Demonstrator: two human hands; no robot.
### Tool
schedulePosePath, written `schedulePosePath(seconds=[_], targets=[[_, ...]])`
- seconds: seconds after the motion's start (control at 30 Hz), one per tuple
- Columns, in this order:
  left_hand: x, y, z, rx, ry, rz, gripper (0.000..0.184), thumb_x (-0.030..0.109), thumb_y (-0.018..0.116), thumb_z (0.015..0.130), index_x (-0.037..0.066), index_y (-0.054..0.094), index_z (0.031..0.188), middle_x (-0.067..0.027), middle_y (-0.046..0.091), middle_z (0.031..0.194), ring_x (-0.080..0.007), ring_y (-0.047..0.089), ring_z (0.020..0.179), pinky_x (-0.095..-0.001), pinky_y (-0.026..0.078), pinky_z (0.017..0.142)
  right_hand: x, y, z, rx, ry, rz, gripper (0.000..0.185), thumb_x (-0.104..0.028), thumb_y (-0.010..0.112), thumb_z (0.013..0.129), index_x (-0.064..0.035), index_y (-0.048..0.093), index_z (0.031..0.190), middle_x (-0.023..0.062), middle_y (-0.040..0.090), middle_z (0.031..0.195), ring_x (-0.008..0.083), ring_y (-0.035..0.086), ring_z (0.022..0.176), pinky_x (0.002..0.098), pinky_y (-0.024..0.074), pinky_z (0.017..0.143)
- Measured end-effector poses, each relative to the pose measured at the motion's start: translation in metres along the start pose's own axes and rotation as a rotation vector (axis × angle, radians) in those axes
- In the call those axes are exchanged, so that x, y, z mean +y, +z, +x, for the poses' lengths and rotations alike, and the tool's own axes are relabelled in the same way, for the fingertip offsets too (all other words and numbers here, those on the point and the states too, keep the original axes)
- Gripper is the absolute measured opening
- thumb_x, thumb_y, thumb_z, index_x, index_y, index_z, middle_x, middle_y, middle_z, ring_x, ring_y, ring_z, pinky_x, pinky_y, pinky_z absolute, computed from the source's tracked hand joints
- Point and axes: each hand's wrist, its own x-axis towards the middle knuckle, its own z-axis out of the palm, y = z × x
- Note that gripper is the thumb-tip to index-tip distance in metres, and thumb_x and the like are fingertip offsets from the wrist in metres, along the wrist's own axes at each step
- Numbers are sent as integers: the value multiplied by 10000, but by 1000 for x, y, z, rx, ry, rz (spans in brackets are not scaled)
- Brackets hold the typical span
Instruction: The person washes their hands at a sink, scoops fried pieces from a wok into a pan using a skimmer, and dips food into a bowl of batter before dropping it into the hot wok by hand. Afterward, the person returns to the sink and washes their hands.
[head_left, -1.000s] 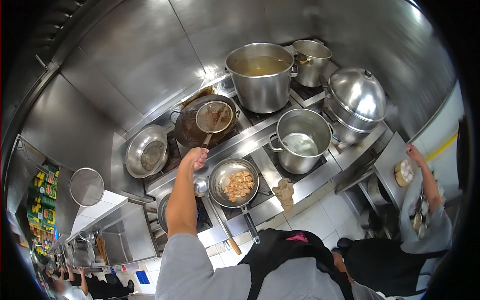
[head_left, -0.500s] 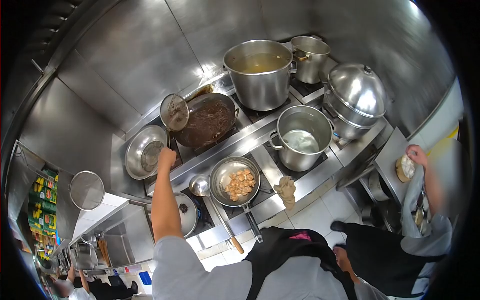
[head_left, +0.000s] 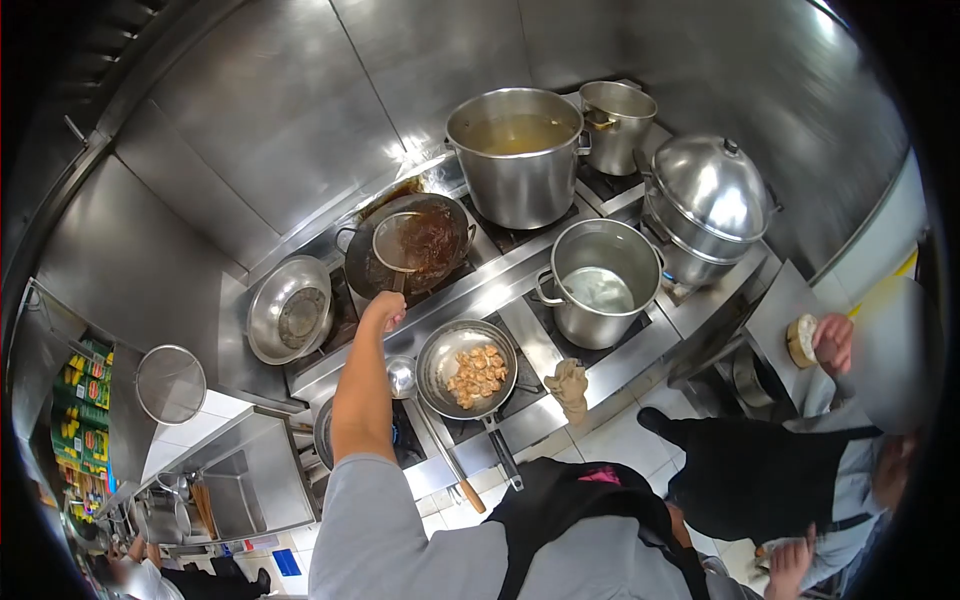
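My left hand (head_left: 387,311) is closed around the handle of a wire strainer (head_left: 396,243). The strainer's basket is over the dark wok (head_left: 438,232), which holds glossy brown liquid. Just right of my forearm, a ladle (head_left: 401,376) with a wooden handle lies beside a frying pan (head_left: 441,386) holding browned pieces of food. A lighter pan (head_left: 323,432) is partly hidden behind my forearm. To the left of the wok sits a wide metal bowl (head_left: 262,318). Of my right arm, only a little skin shows beside the black apron; its fingers are hidden.
Behind and right stand a large pot (head_left: 515,185) of yellowish liquid, a smaller pot (head_left: 617,150), an open pot (head_left: 600,325) and a domed steamer (head_left: 712,185). A crumpled cloth (head_left: 569,388) lies on the stove edge. A co-worker's hand (head_left: 832,343) is near a small tub (head_left: 801,341).
My left hand has swung the strainer from over the wok to its left side by the bowl, then back over the wok. The co-worker has leaned in and shifted their hands.
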Motion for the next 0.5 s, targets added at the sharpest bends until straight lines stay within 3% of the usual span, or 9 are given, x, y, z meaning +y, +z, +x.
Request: schedulePosePath(seconds=[0.03,0.17,0.27,0.5], targets=[[6,5,-16,-59,-26,-72,137,117,427,867,82,502,758,8,421,524,-81,363,393,-244,283,384,-9,4,-7,11,21,33,308,-254,537,907,-146,555,1195,54,591,992,236,576,846,430,469,760],[3,8,-32,-186,-42,-291,95,171,447,940,100,488,890,57,385,542,-58,315,393,-241,236,377,-22,15,-17,1,34,40,312,-246,529,909,-145,555,1203,56,597,1009,232,579,861,424,465,774],[-2,2,-44,-242,-77,-433,103,165,442,950,108,489,878,67,370,535,-64,295,386,-235,216,379,-27,22,-25,-11,32,23,315,-239,524,910,-144,555,1209,57,601,1022,230,582,873,419,461,784],[-21,-38,-86,-281,-36,-439,92,183,474,968,100,504,942,69,330,507,-65,275,364,-244,208,336,-25,36,-49,-32,55,9,323,-225,511,913,-142,556,1222,59,612,1052,223,588,900,407,453,809]])
